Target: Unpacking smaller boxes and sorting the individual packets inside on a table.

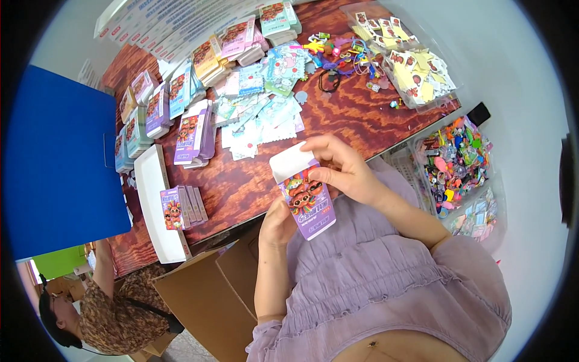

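In front of me, just off the table's near edge, I hold a small purple carton (312, 208) with a cartoon picture on its face. Its white end flap (292, 161) stands open at the far end. My left hand (275, 226) grips the carton's left side, thumb on the edge. Around the upper right corner is my right hand (347, 172), its thumb on the front and its fingers behind the flap. The carton's inside is hidden. Beyond it, several shiny printed sachets (262, 117) lie in a loose pile on the wood-grain table (338, 123).
A white tray (155, 193) holds several purple cartons (181, 208). Stacks of coloured cartons (193, 136) line the back left. Small toys (347, 57), bags of cards (422, 78) and trinkets (455, 163) are rightward. A cardboard box (202, 295), blue panel (66, 157) and another person (114, 314) are left.
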A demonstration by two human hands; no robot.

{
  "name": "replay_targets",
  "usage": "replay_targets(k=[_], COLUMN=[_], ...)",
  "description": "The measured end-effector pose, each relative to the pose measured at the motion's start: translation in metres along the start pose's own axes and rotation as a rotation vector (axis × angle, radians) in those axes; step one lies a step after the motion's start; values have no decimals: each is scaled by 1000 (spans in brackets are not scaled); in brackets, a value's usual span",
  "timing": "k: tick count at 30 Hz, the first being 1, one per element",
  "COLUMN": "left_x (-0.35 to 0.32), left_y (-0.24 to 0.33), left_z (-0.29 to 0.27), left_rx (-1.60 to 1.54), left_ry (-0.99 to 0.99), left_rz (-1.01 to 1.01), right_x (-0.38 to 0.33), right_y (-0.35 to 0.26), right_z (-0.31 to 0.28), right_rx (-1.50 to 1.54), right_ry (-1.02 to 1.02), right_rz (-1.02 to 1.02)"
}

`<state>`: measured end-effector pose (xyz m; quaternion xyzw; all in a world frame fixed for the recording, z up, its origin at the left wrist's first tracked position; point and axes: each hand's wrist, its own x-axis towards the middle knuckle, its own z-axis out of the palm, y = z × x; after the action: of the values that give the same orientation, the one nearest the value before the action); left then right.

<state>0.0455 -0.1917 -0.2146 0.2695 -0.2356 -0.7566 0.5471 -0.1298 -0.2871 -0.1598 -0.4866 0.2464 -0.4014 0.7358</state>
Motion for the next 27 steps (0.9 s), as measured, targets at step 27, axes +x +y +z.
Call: replay_targets(k=[27], left_x=[2], left_y=[22], left_z=[40], left_rx=[1207], left_ry=[372], left_rz=[431], right_x=[-4], right_y=[7], right_z=[-22], right_rx=[-196], right_ry=[29], right_rz=[-74])
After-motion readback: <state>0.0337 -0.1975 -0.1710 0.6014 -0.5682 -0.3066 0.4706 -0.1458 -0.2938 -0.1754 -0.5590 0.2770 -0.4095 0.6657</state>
